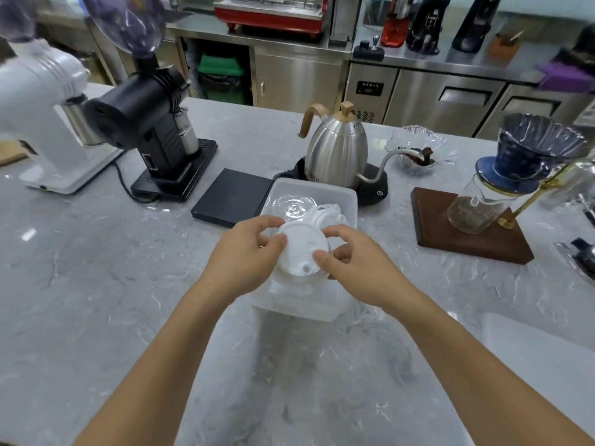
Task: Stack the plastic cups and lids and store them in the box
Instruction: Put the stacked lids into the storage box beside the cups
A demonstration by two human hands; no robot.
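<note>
While I hold this white lid (297,249) over the box (349,196), both my hands are busy with it. My left hand (248,255) pinches the lid on its left edge, with the thumb and fingers closed around the rim. My right hand (351,262) pinches the right edge the same way, thumb in front and fingers curled behind. The lid sits on top of something white below it, maybe more lids, but my hands hide that part, so I cannot tell. Inside the box I can see a clear lid (294,206) lying flat and more white lids (326,214) leaning beside it. So I think some of the job is done, because things are already in the box. What is left, I think, is to put this lid down inside with the others. I cannot see any cups clearly. The box stands on the grey counter (96,268), just in front of the kettle (338,152).
</note>
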